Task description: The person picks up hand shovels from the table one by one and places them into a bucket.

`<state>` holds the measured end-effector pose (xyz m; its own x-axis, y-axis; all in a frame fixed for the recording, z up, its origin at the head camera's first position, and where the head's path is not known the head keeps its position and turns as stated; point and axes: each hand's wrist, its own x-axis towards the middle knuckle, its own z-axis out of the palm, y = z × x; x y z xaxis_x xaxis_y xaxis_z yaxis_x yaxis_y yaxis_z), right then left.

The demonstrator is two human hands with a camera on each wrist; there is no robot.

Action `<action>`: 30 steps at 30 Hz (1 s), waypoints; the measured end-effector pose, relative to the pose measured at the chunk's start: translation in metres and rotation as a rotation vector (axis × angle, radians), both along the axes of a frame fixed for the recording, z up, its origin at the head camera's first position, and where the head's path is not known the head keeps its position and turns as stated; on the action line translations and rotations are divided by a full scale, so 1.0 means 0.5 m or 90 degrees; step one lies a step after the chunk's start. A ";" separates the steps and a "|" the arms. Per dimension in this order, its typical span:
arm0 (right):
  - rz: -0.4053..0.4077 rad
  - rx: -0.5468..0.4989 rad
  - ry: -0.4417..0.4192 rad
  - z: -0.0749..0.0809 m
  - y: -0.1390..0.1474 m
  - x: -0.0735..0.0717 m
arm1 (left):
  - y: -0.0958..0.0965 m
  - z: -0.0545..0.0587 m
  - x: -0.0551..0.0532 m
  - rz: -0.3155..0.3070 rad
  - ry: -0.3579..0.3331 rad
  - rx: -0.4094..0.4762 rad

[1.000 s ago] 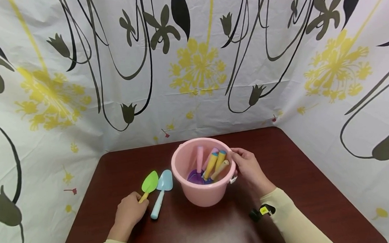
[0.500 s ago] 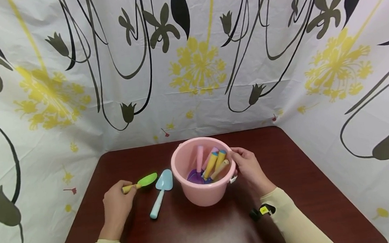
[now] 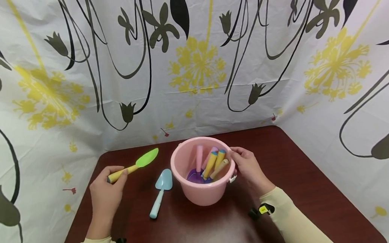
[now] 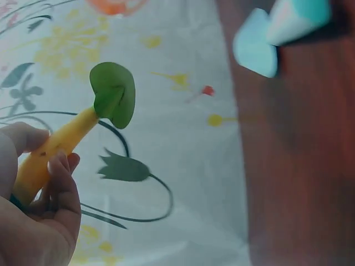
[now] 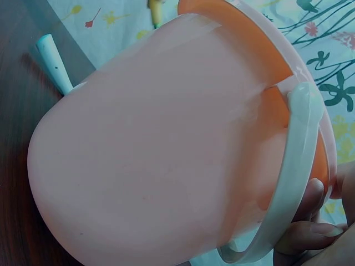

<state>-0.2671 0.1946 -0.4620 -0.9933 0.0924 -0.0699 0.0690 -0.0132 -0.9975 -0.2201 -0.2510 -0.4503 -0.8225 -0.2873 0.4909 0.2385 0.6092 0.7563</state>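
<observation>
My left hand [image 3: 106,191] holds a toy trowel with a green blade [image 3: 147,157] by its yellow handle [image 4: 77,133], raised over the left part of the table with the blade pointing toward the bucket. My right hand [image 3: 250,168] grips the rim of a pink bucket [image 3: 204,194] on its right side; in the right wrist view the fingers curl at the rim beside the white bucket handle [image 5: 297,166]. Inside the bucket are a purple toy piece [image 3: 195,176] and several pink, yellow and tan handles. A light blue trowel [image 3: 164,182] lies on the table just left of the bucket.
The dark red-brown table [image 3: 202,234] meets a white floral curtain [image 3: 193,110] at the back and along both sides. Between the left hand and the bucket lies the blue trowel, its handle toward the front.
My left hand has lifted the green trowel off the table and moved left and back, turning the blade to point rightward. The right hand stays at the bucket rim.
</observation>
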 end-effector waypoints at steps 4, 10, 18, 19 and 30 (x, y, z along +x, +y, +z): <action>0.004 -0.007 0.007 0.000 0.000 0.001 | 0.012 0.037 0.009 -0.033 0.015 0.013; 0.005 -0.007 0.013 0.000 -0.001 0.001 | 0.033 0.088 0.022 -0.115 0.028 0.009; 0.002 -0.017 0.018 -0.006 0.000 -0.001 | 0.057 0.101 0.010 -0.237 0.017 -0.035; 0.005 -0.016 0.020 -0.006 0.000 -0.002 | 0.060 0.101 0.008 -0.248 0.019 -0.042; 0.005 -0.008 0.016 -0.005 0.002 -0.001 | 0.109 0.122 -0.019 -0.364 -0.020 -0.165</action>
<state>-0.2675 0.1956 -0.4642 -0.9955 0.0833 -0.0456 0.0437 -0.0252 -0.9987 -0.2297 -0.1963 -0.3892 -0.8257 0.3280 0.4590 0.5615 0.5559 0.6130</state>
